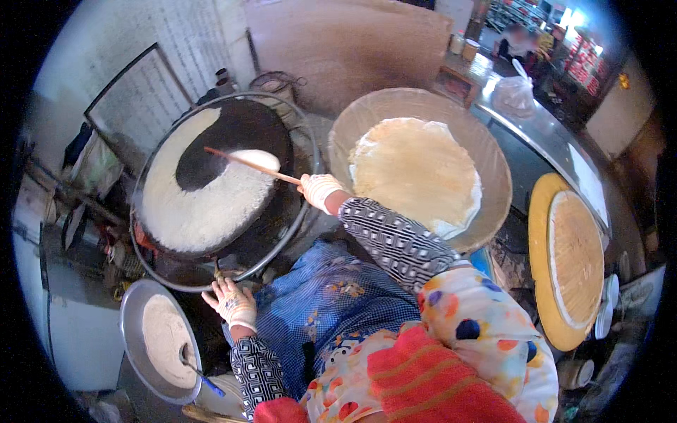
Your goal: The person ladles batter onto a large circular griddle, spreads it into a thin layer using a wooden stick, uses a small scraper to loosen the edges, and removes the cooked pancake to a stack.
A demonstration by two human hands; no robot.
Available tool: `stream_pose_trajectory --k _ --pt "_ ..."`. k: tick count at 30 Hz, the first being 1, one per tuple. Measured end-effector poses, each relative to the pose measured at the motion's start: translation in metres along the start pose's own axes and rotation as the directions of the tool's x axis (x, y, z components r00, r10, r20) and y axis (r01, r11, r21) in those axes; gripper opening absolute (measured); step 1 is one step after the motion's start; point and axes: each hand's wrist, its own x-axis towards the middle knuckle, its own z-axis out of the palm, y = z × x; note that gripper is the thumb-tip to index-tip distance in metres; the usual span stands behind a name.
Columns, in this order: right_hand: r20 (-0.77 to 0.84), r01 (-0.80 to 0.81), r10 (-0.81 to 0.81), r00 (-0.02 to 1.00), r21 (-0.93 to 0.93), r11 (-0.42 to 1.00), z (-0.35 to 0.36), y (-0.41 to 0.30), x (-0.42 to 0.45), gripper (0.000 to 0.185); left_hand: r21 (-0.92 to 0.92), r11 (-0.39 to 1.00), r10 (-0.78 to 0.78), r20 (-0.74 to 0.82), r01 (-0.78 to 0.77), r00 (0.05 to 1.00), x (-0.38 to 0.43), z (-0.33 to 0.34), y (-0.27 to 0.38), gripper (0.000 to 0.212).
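My right hand (320, 191), in a whitish knit glove with bare fingertips, grips a thin wooden spreading stick (232, 158). The stick reaches over a round black griddle (248, 119), its edge against a wet mound of pale batter (256, 159). Around the griddle, a broad ring of batter (182, 219) is spread, with a dark bare patch inside it. My left hand (232, 306), gloved alike, has its fingers apart at the near side of the metal hoop (135, 211) around the griddle. A small knob or handle (218, 269) is just beyond its fingertips; whether they touch it is unclear.
A wide woven basket (494, 174) on the right holds thin round pancakes (415, 169). Another pancake stack (576, 259) lies on a yellow round board (540, 296). At lower left stands a metal basin (127, 338) of batter with a ladle (203, 376). People are in the background.
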Motion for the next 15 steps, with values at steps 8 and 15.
stream_pose_trajectory --k 8,15 --pt "-0.117 0.009 -0.026 0.993 -0.142 0.99 -0.011 0.008 0.015 0.034 -0.039 0.997 -0.06 -0.017 0.06 0.998 0.023 -0.02 -0.01 0.057" --pt "-0.063 -0.023 0.01 0.998 -0.212 0.977 0.006 0.004 0.014 0.036 -0.003 0.985 -0.173 0.004 0.173 0.985 0.022 -0.002 -0.043 0.056"
